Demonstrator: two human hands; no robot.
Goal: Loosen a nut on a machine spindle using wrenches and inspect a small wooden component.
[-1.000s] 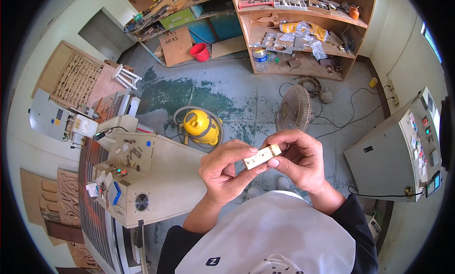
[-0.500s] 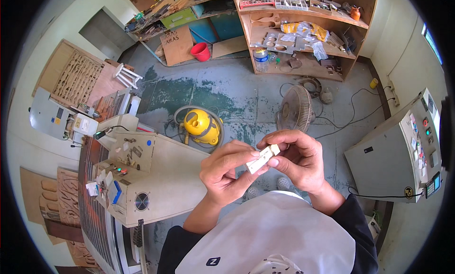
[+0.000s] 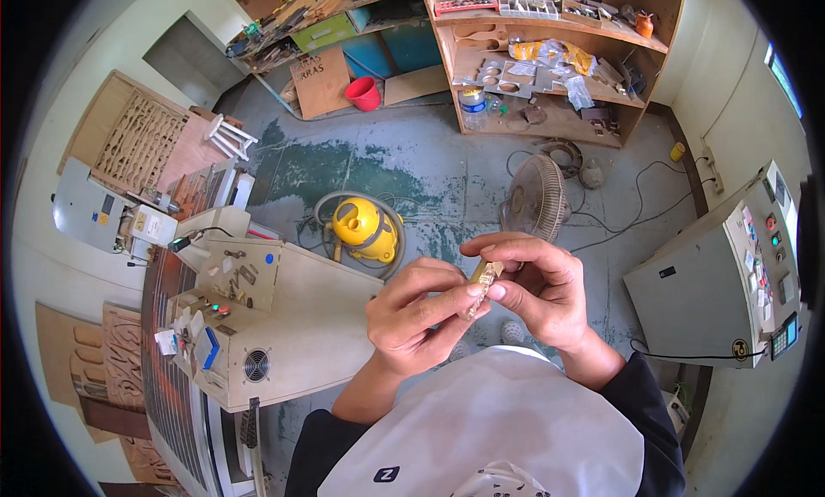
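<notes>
Small block [image 3: 483,278]: pale wood, apparently matt, though partly hidden. Vacuum cleaner [image 3: 364,225]: glossy yellow plastic. Floor [image 3: 430,166]: rough, worn painted concrete.

left hand [image 3: 421,312]: fingers curled | right hand [image 3: 537,286]: pinching, seemingly closed

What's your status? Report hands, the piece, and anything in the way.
Left hand and right hand both gripping the small wooden piece at chest height. Nothing between the hands. Yellow vacuum on the floor below, well apart.
</notes>
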